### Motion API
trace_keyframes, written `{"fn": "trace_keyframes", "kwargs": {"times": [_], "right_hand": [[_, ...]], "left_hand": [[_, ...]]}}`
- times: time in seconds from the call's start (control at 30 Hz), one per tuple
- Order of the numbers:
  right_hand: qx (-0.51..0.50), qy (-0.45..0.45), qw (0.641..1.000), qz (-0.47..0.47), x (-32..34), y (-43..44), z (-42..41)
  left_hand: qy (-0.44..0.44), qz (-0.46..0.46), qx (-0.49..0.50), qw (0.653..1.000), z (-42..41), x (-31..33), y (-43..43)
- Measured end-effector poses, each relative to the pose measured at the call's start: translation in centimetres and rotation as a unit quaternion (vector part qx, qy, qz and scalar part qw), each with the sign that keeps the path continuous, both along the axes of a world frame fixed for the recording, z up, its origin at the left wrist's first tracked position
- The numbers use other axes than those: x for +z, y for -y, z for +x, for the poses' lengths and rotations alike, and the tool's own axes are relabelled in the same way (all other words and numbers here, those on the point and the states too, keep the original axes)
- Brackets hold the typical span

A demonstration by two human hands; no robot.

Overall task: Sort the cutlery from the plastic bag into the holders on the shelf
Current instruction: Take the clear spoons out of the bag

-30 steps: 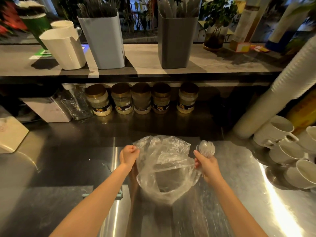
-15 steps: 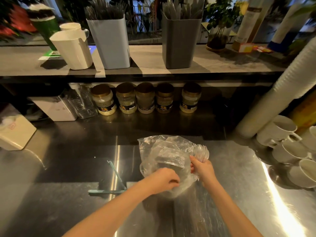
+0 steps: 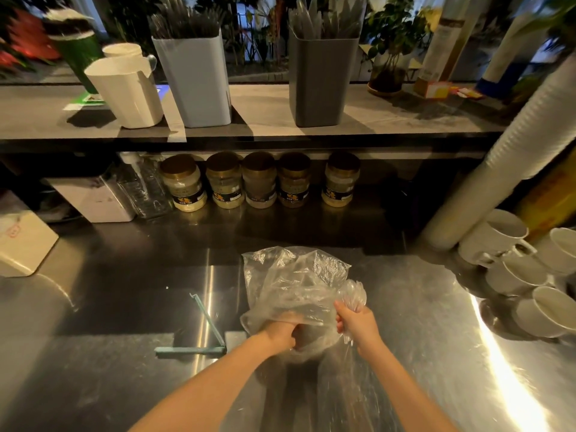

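Crumpled, translucent plastic bag (image 3: 290, 282) on the steel tabletop (image 3: 420, 307).
Left hand (image 3: 280, 333) is inside the bag, its grip veiled by film and indeterminate; right hand (image 3: 357, 325) clutches bundled clear plastic spoons (image 3: 353, 294).

Plastic bag (image 3: 296, 282): thin clear film, crinkly, glossy. Spoons (image 3: 353, 296): clear plastic, shiny. Counter (image 3: 436, 353): brushed stainless steel, smooth, strong glare at rt. Pale holder (image 3: 193, 85) & dark grey holder (image 3: 321, 85): matt plastic, smooth. Shelf (image 3: 271, 110): matt grey, stone-like top. Cups (image 3: 505, 241): white glazed ceramic, glossy. Jars (image 3: 258, 182): clear w/ brassy lids.
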State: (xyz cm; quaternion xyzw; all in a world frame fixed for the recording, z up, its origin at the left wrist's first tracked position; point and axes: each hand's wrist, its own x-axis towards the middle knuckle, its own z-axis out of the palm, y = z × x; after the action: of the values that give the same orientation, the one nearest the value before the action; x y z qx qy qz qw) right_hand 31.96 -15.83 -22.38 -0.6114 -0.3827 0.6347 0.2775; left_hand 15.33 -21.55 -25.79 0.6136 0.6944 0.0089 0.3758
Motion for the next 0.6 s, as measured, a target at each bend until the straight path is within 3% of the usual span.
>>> {"fn": "trace_keyframes", "kwargs": {"times": [0.2,0.27,0.33,0.4,0.5,0.53,0.6], "right_hand": [[0.0,-0.054,0.998,0.017,1.6,0.1,0.6],[-0.001,-0.1,0.994,0.038,2.6,0.0,1.0],[-0.005,-0.171,0.984,0.042,3.8,0.0,1.1],[0.004,-0.211,0.977,0.035,5.2,0.2,0.9],[0.044,-0.214,0.975,0.033,6.4,0.5,0.3],[0.061,-0.213,0.975,0.03,6.7,0.6,0.1],[0.106,-0.215,0.971,0.018,7.0,1.0,-0.3]], "left_hand": [[0.133,0.071,0.096,0.984,-0.5,2.4,-0.2],[0.203,0.106,0.072,0.971,-0.9,4.9,-0.1],[0.275,0.075,0.028,0.958,-1.1,8.1,0.2],[0.364,0.051,0.049,0.929,-1.3,10.5,0.2],[0.476,0.12,0.197,0.849,-1.3,12.3,-0.3],[0.493,0.139,0.233,0.826,-1.2,12.5,-0.5],[0.488,0.159,0.268,0.816,-0.7,13.0,-0.6]]}}
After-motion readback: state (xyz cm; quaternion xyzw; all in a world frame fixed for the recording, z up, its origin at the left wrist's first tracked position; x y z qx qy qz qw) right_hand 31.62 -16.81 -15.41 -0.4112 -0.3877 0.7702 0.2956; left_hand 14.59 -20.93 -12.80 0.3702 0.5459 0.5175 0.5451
